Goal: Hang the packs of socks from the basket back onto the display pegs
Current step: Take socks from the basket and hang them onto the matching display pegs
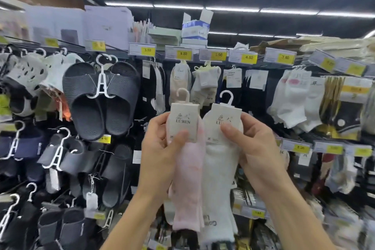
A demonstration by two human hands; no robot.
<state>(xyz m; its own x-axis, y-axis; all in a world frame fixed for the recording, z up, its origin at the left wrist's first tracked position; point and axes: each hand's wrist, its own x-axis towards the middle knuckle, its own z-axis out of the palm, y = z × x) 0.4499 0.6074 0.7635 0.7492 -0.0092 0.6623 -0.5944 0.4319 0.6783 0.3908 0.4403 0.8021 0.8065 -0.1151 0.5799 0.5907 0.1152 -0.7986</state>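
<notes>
Shop aisle, display wall (140, 134) dead ahead. Left hand (162, 148) grips pink sock pack (188, 178), thumb on its card. Right hand (257, 148) grips white sock pack (219, 178), thumb on card too. Packs side by side, touching, hooks up, in front of the wall, not on a peg. Behind: hung socks (203, 83) under yellow price tags (183, 54) along top edge; black slippers (101, 99) at left.

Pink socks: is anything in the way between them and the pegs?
Nothing visible is. The left hand holds the pink socks in open air before the rack, beside the white socks in the right hand.
</notes>
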